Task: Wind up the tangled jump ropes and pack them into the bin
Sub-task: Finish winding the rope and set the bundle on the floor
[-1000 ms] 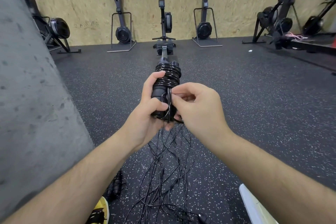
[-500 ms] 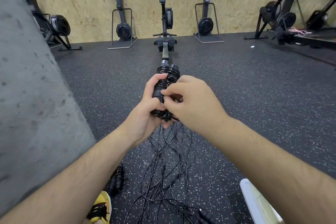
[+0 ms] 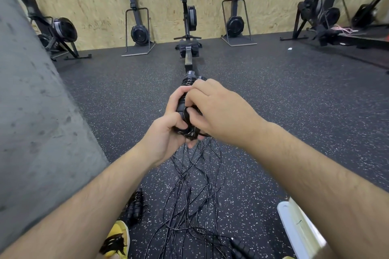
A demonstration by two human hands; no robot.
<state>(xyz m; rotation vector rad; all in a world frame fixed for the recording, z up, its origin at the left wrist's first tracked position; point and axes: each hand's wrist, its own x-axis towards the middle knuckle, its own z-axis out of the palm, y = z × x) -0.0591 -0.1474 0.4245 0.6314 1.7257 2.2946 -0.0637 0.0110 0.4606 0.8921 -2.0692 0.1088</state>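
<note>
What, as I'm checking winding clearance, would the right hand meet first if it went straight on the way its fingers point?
The wound rope bundle, which the right hand is pinching; its fingers point left across it. Right behind, probably, comes the left hand gripping the bundle.

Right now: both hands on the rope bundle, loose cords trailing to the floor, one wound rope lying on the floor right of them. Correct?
Not quite. The head view shows the wound rope lying left of the loose cords, beside the yellow shoe. The rest holds: left hand and right hand both grip the rope bundle, cords trailing to the floor.
</note>
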